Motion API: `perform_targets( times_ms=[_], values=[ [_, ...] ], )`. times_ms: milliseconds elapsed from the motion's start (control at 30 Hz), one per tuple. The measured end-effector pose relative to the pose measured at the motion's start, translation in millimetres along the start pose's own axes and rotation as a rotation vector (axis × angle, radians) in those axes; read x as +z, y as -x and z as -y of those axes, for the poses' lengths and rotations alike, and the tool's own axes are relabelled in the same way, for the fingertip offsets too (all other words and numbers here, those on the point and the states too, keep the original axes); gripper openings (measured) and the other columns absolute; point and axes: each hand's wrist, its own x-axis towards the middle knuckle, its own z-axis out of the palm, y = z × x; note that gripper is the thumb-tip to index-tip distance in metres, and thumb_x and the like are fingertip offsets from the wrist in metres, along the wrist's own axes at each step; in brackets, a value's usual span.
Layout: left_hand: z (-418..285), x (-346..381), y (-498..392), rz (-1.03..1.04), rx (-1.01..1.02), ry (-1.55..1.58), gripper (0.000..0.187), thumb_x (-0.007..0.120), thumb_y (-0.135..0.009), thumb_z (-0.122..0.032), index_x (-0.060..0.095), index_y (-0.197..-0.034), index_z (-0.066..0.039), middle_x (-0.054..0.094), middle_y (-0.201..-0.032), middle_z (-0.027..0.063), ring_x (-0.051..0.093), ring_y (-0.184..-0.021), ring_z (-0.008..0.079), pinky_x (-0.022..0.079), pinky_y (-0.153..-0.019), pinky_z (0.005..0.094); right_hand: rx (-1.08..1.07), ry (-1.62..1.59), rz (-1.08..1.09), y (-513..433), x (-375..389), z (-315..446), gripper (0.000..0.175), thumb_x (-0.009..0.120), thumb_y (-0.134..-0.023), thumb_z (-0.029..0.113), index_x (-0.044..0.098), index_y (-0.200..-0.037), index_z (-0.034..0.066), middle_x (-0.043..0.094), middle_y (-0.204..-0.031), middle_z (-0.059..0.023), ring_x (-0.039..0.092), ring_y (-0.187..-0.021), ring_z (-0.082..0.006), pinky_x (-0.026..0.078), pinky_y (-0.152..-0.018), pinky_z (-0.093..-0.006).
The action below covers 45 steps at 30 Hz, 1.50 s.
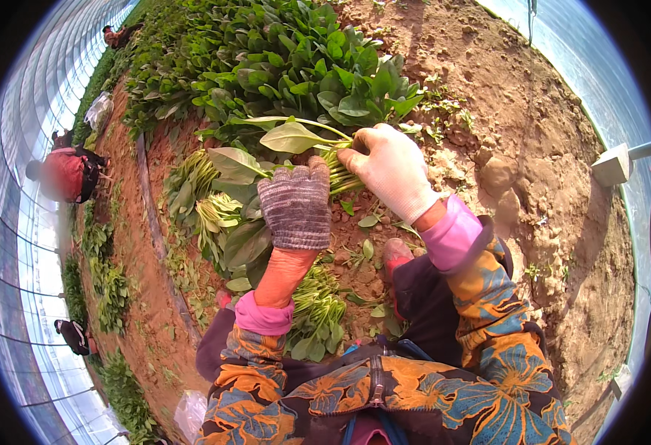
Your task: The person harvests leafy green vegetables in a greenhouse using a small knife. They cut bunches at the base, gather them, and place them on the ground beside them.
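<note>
In a grey striped glove, my left hand [296, 206] is closed around a bunch of leafy greens [247, 239], which look like spinach. The leaves hang out to the left, and the stems [343, 173] point right. My right hand [395, 167], in a white knit glove, pinches the stem end; a loose leaf [293, 137] on a long stalk lies across the top there. Cut bunches [211, 214] rest on the soil left of my left hand. Another heap of cut greens [317, 311] lies between my legs. My palms and the gripped stems are partly hidden.
A dense bed of standing greens [303, 61] grows ahead. A long dark pipe or strip [150, 206] runs along the soil at left. Beyond it are rows of cut greens [111, 295], a crouching person [72, 172] in red and plastic bags [191, 414]. Plastic greenhouse film [592, 61] borders the right.
</note>
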Motion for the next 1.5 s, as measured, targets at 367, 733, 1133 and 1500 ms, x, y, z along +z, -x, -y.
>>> perform_targets(
  times_ms=[367,733,1133,1500],
  values=[
    [5.8,3.4,6.7,0.052,-0.046,0.181,0.052,0.077,-0.063,-0.015,0.061,-0.113,-0.011,0.063,-0.087,0.0087,0.060,-0.087,0.0319,0.043,-0.075,0.0460,-0.125,0.050,-0.141,-2.9,6.7,-12.0,0.018,0.067,-0.082,0.021,0.065,-0.081,0.0025,0.062,-0.081,-0.0164,0.063,-0.080,-0.0350,0.050,-0.071,-0.0443],
    [54.1,31.0,31.1,0.109,-0.547,1.515,0.046,0.078,-0.078,-0.005,0.064,-0.122,-0.001,0.071,-0.106,0.0036,0.064,-0.090,0.0108,0.053,-0.083,0.0283,-0.001,0.240,-0.249,-16.6,-49.1,-39.4,0.016,0.068,-0.088,0.021,0.068,-0.090,0.0047,0.064,-0.083,-0.0137,0.063,-0.078,-0.0308,0.049,-0.070,-0.0398],
    [52.5,57.3,37.7,0.136,-0.598,1.787,0.033,0.073,-0.083,-0.004,0.066,-0.115,-0.002,0.072,-0.103,0.0058,0.068,-0.089,0.0151,0.057,-0.079,0.0316,-0.116,-0.518,0.018,-12.4,-29.1,-13.6,0.020,0.057,-0.086,0.007,0.068,-0.102,0.0012,0.071,-0.088,-0.0160,0.069,-0.084,-0.0314,0.053,-0.077,-0.0372],
    [51.9,50.0,34.2,0.171,-0.436,1.621,0.032,0.075,-0.085,-0.014,0.066,-0.114,-0.003,0.071,-0.104,0.0058,0.067,-0.091,0.0152,0.056,-0.082,0.0312,-0.265,-0.379,0.182,-9.2,-24.4,-11.4,0.019,0.067,-0.085,0.004,0.067,-0.103,-0.0009,0.070,-0.088,-0.0112,0.067,-0.081,-0.0173,0.053,-0.077,-0.0302]
  ],
)
